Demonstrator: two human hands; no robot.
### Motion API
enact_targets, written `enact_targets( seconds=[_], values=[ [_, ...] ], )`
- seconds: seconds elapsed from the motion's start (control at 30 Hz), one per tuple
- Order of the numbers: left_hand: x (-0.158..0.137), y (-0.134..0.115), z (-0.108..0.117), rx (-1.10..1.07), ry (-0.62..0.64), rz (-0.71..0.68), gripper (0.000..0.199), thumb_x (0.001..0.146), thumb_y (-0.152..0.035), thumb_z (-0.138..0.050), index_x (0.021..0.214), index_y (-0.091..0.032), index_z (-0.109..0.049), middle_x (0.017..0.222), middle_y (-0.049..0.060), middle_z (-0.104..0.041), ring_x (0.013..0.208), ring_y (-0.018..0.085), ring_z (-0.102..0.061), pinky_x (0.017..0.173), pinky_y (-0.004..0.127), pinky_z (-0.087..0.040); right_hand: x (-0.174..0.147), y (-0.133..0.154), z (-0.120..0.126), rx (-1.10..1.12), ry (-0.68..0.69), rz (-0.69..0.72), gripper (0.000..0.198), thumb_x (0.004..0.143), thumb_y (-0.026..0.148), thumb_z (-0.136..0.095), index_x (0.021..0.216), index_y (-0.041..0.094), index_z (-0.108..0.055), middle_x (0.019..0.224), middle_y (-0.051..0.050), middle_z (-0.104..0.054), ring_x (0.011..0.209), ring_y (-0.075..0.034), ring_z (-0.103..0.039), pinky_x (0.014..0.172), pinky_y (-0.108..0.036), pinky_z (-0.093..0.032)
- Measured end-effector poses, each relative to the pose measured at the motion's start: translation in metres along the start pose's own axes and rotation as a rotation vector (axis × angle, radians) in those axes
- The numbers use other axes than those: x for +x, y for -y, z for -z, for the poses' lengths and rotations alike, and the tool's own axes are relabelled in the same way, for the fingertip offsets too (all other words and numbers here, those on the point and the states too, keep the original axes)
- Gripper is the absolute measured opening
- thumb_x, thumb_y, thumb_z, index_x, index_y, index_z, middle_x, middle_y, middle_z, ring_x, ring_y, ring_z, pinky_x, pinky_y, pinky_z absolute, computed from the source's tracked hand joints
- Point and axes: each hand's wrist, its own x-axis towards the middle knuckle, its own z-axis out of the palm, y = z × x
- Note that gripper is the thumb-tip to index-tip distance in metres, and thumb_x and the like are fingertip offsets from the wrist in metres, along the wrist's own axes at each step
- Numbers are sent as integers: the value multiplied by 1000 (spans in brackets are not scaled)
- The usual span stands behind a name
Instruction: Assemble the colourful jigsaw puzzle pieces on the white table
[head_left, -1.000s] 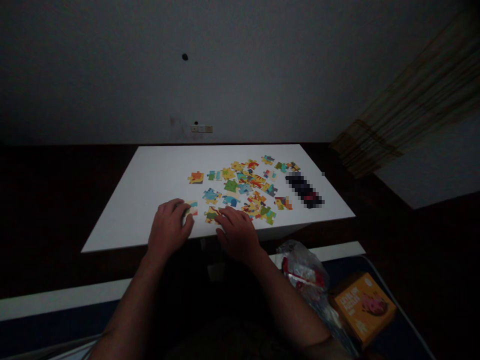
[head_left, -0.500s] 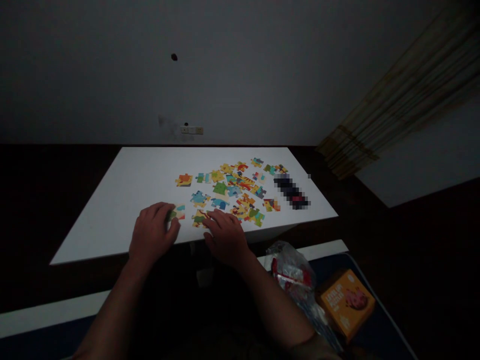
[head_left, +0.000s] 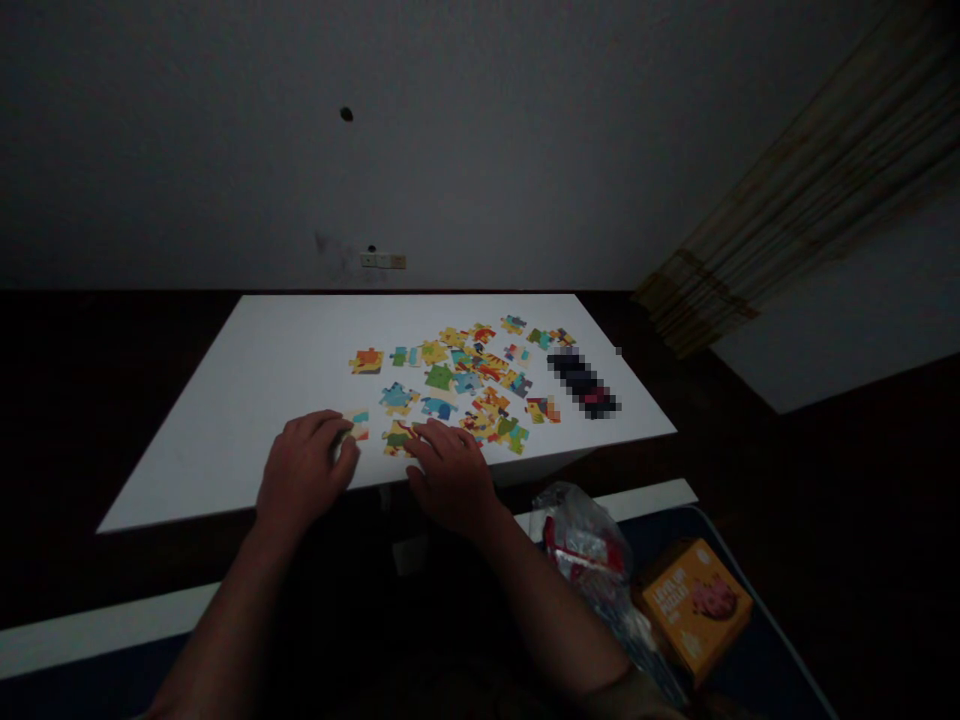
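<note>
On the white table [head_left: 247, 400] my left hand [head_left: 307, 465] is bent around the left side of a puzzle piece [head_left: 360, 425] with white, teal and red on it. Thumb and index finger are at its edge, and part of the piece is hidden under them. Just to the right, my right hand [head_left: 454, 475] rests with its fingers loosely apart. Its fingertips touch the right part of a yellow and green puzzle piece [head_left: 395, 437]. A narrow gap separates these two pieces. Close beyond lie a blue puzzle piece [head_left: 399, 398] and another blue one [head_left: 439, 406].
Several colourful puzzle pieces [head_left: 487, 365] spread and overlap toward the table's right. An orange-brown piece [head_left: 367, 361] lies farther left. A pixelated dark object [head_left: 581, 382] is near the right edge. Below, a clear plastic bag [head_left: 585, 545] and an orange puzzle box [head_left: 697, 605] sit on a blue surface.
Hardly anything differs. The view has shifted very slightly; both hands stay by the same two pieces, with the left fingers a touch altered over theirs.
</note>
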Motion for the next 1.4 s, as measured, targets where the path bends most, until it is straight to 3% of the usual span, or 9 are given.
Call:
enact_targets(
  seconds=[0.37,0.67,1.4],
  values=[
    [0,-4,4,-23,-1,25,33,86,-33,-49,115,-22,-59,123,10,-62,113,28,-55,98,45,-41,-1,-1,-2,16,1,2,36,92,33,-49,128,29,-51,140,-3,-51,134,-24,-38,106,-46,-33],
    [0,1,-1,-14,-3,-3,29,85,-34,-51,107,-22,-65,119,9,-64,109,28,-57,94,48,-44,0,-1,-5,2,-12,5,35,92,34,-48,126,30,-53,139,-2,-51,133,-25,-40,105,-46,-35],
    [-1,-4,3,26,37,17,30,88,-34,-48,109,-21,-64,121,8,-63,111,27,-54,97,44,-42,0,2,1,15,20,-8,36,93,31,-48,128,28,-52,138,-4,-52,134,-23,-39,108,-44,-33]
  ],
)
